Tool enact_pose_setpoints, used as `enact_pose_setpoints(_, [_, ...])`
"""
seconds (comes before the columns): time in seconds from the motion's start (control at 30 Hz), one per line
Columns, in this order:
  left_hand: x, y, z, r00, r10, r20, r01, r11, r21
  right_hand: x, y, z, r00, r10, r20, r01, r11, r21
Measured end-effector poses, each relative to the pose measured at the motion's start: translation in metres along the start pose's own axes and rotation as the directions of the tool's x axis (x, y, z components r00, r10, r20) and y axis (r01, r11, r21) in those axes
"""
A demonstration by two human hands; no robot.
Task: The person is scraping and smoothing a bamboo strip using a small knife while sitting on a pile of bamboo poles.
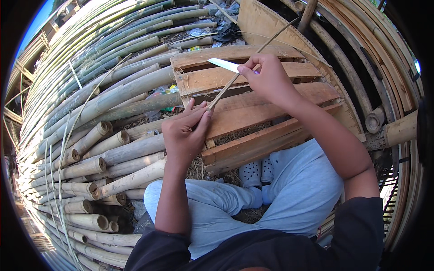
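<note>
A long thin bamboo strip [222,94] slants from my left hand [186,131] up to the far right, passing over a slatted wooden crate [262,108]. My left thumb and fingers pinch its near end. My right hand [273,81] is closed round the handle of a knife [224,65], most of which the fingers hide; a bit of purple shows there. The knife's pale blade points left and crosses the strip, close against it. Whether the edge bites into the strip, I cannot tell.
Stacked bamboo poles [135,108] fill the left side, with loose thin strips [61,180] lying over them. A curved woven panel [280,27] stands behind the crate. Bent bamboo and wooden slats [384,58] line the right. My legs [217,194] are folded before the crate.
</note>
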State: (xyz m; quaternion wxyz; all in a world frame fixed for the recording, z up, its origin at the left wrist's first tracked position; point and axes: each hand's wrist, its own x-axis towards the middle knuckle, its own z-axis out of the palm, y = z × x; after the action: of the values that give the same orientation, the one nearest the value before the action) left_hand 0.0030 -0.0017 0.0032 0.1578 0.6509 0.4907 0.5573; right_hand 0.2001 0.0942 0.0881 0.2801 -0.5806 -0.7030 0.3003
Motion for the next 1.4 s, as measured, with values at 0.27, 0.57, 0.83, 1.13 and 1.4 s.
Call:
enact_pose_setpoints(0.27, [0.001, 0.001, 0.001, 1.000, 0.011, 0.004, -0.011, 1.000, 0.007, -0.018, 0.001, 0.009, 0.994, -0.092, 0.064, 0.090, 0.995, 0.035])
enact_pose_setpoints(0.57, [0.000, 0.000, 0.001, 1.000, -0.007, -0.012, 0.007, 1.000, -0.003, -0.033, 0.001, 0.022, 0.968, -0.240, 0.078, 0.229, 0.965, 0.127])
enact_pose_setpoints(0.83, [-0.002, 0.000, 0.000, 0.999, -0.035, -0.023, 0.035, 0.999, 0.022, -0.042, -0.006, 0.026, 0.942, -0.315, 0.113, 0.296, 0.942, 0.157])
enact_pose_setpoints(1.13, [-0.001, 0.004, -0.005, 1.000, -0.007, -0.002, 0.007, 0.991, 0.133, -0.061, -0.014, 0.034, 0.922, -0.296, 0.249, 0.185, 0.902, 0.389])
enact_pose_setpoints(1.4, [0.001, 0.001, 0.001, 0.998, -0.024, -0.059, 0.024, 1.000, -0.010, 0.000, 0.008, -0.008, 0.976, -0.217, -0.019, 0.217, 0.956, 0.197])
